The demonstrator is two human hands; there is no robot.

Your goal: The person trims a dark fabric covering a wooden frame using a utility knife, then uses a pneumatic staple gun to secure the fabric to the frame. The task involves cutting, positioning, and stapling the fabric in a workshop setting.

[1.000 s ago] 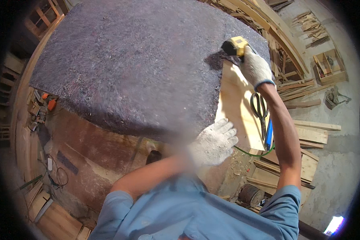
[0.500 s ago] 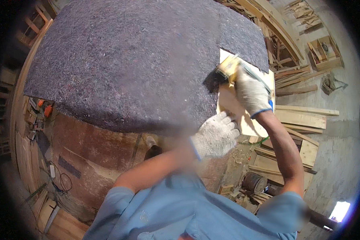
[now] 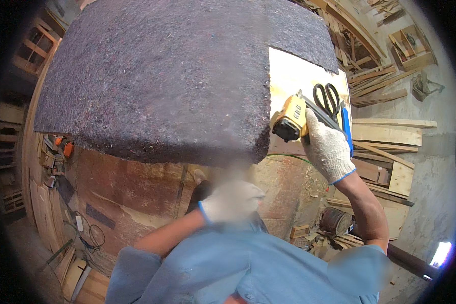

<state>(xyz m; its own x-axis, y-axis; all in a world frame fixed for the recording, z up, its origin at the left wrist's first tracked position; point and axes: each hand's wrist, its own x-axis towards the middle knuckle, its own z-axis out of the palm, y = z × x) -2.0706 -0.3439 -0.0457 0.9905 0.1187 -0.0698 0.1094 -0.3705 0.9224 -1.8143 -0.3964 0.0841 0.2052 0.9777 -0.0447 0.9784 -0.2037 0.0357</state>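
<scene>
My right hand, in a white knit glove with a blue cuff, grips a yellow and black staple gun over the pale board at the table's right. Beside it lie black-handled scissors and a blue object at the board's edge. Thick grey felt covers most of the table and hangs over its near edge. My left hand, gloved the same way, is close to my waist, apart from the felt; motion blur smears its fingers.
A thin green hose runs below the board's near edge. Wooden planks and offcuts lie on the right, with a round drum nearer me. On the left floor are a black cable and an orange tool.
My left hand has drawn back from the felt's near right corner toward my waist. The staple gun has come nearer in my right hand, uncovering the board and the scissors.
</scene>
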